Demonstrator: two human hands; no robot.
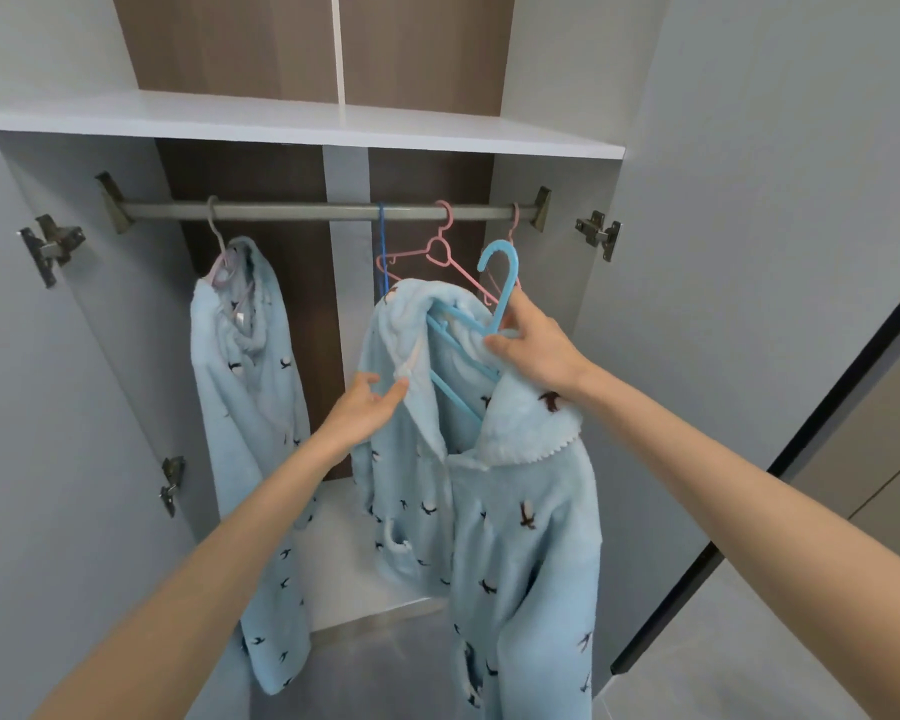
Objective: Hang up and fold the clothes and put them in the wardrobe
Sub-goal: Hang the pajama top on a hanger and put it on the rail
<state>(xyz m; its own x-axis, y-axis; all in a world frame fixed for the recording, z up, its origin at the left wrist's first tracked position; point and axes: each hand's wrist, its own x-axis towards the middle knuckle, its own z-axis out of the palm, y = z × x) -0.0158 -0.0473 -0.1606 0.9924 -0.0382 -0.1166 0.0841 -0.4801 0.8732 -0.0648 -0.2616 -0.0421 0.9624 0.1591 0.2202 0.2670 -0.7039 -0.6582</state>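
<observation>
A light blue fleece pyjama top (520, 517) with small bird prints hangs from a blue plastic hanger (500, 283) in front of the open wardrobe. My right hand (536, 350) grips the hanger's neck together with the collar, just below the grey rail (302, 211). My left hand (367, 407) pinches the garment's left front edge. The hanger's hook is below the rail, not on it. A matching blue garment (250, 407) hangs at the rail's left on a pale hanger.
Empty pink hangers (440, 252) and a blue one (383, 246) hang on the rail's right half. A white shelf (302, 122) runs above the rail. Open wardrobe doors with hinges (53, 246) stand on both sides. The wardrobe floor (349, 569) is white.
</observation>
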